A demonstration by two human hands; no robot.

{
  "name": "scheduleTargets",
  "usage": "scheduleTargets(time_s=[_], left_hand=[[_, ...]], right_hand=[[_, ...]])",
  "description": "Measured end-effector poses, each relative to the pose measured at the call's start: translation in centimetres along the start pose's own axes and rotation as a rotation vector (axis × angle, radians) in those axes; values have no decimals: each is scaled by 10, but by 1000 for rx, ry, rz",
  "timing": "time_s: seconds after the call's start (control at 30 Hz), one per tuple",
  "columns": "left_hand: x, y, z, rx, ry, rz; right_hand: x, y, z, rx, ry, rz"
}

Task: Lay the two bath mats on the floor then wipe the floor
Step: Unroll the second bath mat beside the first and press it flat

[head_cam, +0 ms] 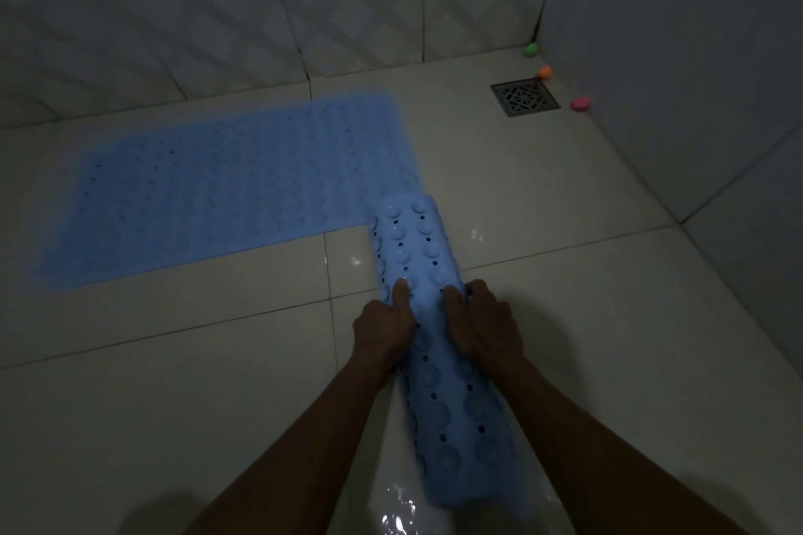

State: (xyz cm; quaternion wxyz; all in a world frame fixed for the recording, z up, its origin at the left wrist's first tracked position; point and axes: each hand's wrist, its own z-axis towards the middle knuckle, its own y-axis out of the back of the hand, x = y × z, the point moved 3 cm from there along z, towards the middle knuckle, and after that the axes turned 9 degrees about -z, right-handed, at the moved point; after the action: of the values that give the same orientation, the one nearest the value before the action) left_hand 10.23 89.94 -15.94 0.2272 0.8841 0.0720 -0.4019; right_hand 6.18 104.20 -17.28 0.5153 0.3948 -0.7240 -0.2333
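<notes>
My left hand (382, 328) & right hand (484, 326) clamp fingers on rolled blue mat (428, 317), suction cups out; flat mat (226, 191) lies nr floor's (174, 404) far wall edge.

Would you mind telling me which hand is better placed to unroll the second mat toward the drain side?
Probably the right hand: it grips the rolled blue mat on the edge facing the floor drain and bare tiles. The left hand sits on the side toward the flat mat.
</notes>
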Motion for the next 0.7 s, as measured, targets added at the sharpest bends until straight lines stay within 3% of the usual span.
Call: scheduleTargets(time_s=[0.33, 0.5, 0.7], left_hand=[[-4, 2, 13, -40, -36, 27], [-2, 6, 15, -119, -63, 34], [2, 27, 8, -249, -141, -31]], right_hand=[[8, -1, 13, 0, -5, 20], [18, -1, 5, -130, 34, -194], [41, -9, -4, -216, 13, 92]])
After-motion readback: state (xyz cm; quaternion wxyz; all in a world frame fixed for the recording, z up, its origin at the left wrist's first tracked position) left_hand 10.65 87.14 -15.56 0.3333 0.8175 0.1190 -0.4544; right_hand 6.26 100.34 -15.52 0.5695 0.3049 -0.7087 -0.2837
